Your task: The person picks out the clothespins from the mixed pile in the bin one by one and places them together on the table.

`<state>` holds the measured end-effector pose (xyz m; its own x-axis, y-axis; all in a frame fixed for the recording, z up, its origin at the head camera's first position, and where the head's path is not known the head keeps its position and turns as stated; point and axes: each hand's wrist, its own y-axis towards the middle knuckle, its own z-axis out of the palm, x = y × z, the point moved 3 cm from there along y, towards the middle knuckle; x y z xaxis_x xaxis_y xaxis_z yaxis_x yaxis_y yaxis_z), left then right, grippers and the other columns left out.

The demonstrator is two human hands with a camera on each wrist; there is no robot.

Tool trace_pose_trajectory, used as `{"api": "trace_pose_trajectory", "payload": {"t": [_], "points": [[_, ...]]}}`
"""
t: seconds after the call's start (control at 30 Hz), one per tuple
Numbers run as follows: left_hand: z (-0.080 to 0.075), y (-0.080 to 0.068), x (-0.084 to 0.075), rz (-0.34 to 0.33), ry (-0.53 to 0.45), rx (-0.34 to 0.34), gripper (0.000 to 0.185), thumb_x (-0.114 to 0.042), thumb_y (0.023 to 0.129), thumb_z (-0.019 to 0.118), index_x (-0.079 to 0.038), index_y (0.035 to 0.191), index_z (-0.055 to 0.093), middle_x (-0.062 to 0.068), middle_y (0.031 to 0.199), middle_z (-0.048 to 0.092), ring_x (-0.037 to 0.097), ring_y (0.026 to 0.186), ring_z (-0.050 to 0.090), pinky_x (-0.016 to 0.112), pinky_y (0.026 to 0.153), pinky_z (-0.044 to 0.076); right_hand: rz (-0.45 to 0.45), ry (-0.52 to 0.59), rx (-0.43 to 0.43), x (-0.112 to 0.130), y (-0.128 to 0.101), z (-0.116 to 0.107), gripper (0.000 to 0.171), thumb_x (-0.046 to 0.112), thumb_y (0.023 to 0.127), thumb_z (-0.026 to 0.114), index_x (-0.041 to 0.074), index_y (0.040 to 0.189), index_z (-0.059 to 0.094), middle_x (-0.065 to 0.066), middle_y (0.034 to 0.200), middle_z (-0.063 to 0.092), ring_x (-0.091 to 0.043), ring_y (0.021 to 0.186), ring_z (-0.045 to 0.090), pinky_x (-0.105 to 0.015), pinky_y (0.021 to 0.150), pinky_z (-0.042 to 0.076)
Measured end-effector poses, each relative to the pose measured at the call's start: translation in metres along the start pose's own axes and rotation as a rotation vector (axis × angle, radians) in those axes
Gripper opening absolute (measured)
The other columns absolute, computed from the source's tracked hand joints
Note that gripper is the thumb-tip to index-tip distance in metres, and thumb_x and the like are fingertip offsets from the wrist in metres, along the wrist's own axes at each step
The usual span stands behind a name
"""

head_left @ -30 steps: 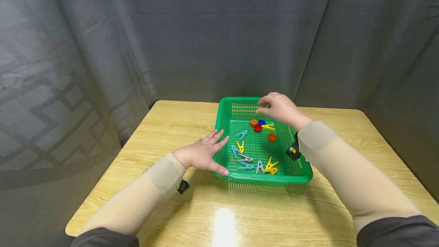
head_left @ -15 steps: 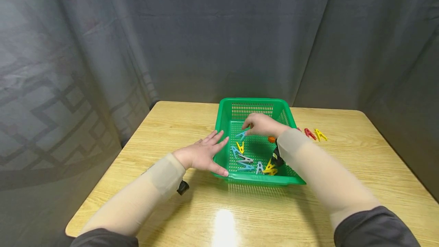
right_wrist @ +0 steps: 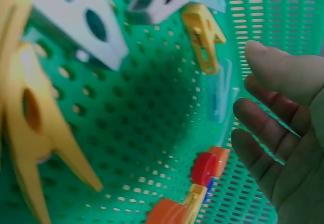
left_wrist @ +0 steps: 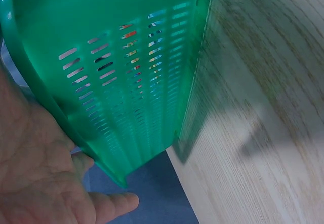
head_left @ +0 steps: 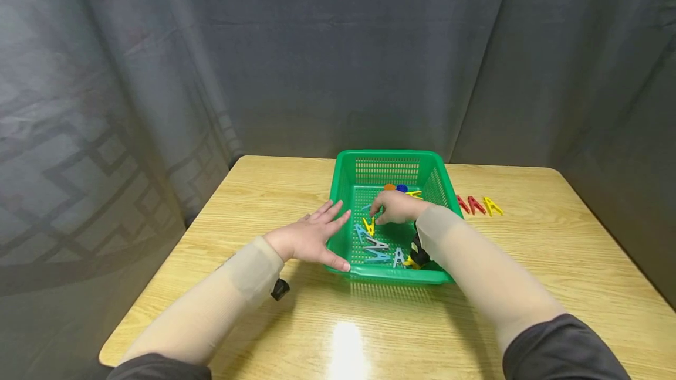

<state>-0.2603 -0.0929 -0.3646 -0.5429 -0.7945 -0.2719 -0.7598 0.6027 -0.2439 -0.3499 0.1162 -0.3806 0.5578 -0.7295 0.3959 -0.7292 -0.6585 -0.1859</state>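
A green plastic basket (head_left: 393,275) on the wooden table holds several clothespins and bottle caps. My left hand (head_left: 311,239) rests along its left rim, fingers spread and straight. Inside the basket, my right hand (head_left: 398,207) hovers with fingers loosely bent. Its fingertips come close to a yellow clothespin (head_left: 369,227) in the head view. The right wrist view has a gap between thumb and fingers with nothing in it, beside the yellow clothespin (right_wrist: 201,37) and a light blue clothespin (right_wrist: 217,95). Grey and blue clothespins lie toward the basket's near left.
Two red clothespins (head_left: 476,206) and a yellow one (head_left: 493,207) lie on the table right of the basket. Toward the basket's far side sit an orange cap (head_left: 389,187), a blue cap (head_left: 402,188) and a red cap (right_wrist: 204,168). A grey curtain (head_left: 338,75) hangs behind the table.
My right hand has moved from above the basket's far right down and left into it, then slightly nearer. The clothespins on the table came out from behind the arm. My left hand stays put.
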Motion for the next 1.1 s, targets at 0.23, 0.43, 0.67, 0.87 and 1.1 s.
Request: {"api": "trace_pose_trajectory", "payload": {"t": [0.23, 0.43, 0.67, 0.87, 1.1], "points": [[0.001, 0.0, 0.001, 0.007, 0.0, -0.003, 0.113, -0.076, 0.074, 0.061, -0.023, 0.156, 0.004, -0.003, 0.16, -0.015, 0.02, 0.146, -0.015, 0.058, 0.113, 0.012, 0.008, -0.104, 0.092, -0.002, 0.002, 0.011, 0.029, 0.013, 0.089, 0.069, 0.008, 0.118, 0.068, -0.009, 0.123, 0.059, -0.026, 0.107, 0.058, -0.039, 0.09, 0.049], [0.002, 0.002, 0.002, 0.009, 0.003, -0.001, 0.113, -0.075, 0.074, 0.061, -0.023, 0.156, 0.003, -0.003, 0.16, -0.015, 0.02, 0.146, -0.015, 0.055, 0.114, 0.012, 0.04, -0.094, 0.103, -0.003, 0.001, 0.013, 0.023, 0.01, 0.085, 0.073, 0.008, 0.108, 0.07, -0.004, 0.105, 0.065, -0.02, 0.097, 0.061, -0.035, 0.085, 0.051], [0.001, 0.002, 0.001, 0.004, 0.008, 0.001, 0.114, -0.075, 0.074, 0.061, -0.022, 0.156, 0.003, -0.002, 0.16, -0.016, 0.019, 0.145, -0.016, 0.055, 0.114, 0.012, 0.08, -0.036, 0.121, -0.003, 0.001, 0.015, 0.043, 0.006, 0.079, 0.079, 0.009, 0.118, 0.062, -0.006, 0.097, 0.06, -0.019, 0.084, 0.057, -0.033, 0.074, 0.051], [0.001, 0.001, 0.001, 0.011, 0.012, -0.004, 0.114, -0.075, 0.074, 0.061, -0.02, 0.156, 0.002, -0.001, 0.16, -0.016, 0.021, 0.145, -0.016, 0.057, 0.113, 0.012, 0.05, -0.106, 0.146, -0.002, 0.001, 0.02, 0.036, 0.005, 0.076, 0.081, 0.015, 0.108, 0.068, -0.009, 0.126, 0.051, -0.026, 0.111, 0.053, -0.038, 0.09, 0.049], [0.001, 0.001, 0.001, 0.015, 0.013, -0.004, 0.115, -0.076, 0.074, 0.06, -0.021, 0.156, 0.001, -0.002, 0.159, -0.017, 0.021, 0.145, -0.016, 0.057, 0.113, 0.013, 0.129, -0.081, 0.124, -0.004, -0.003, 0.02, 0.023, 0.008, 0.081, 0.077, 0.01, 0.1, 0.065, -0.002, 0.098, 0.062, -0.019, 0.09, 0.058, -0.036, 0.079, 0.051]]}}
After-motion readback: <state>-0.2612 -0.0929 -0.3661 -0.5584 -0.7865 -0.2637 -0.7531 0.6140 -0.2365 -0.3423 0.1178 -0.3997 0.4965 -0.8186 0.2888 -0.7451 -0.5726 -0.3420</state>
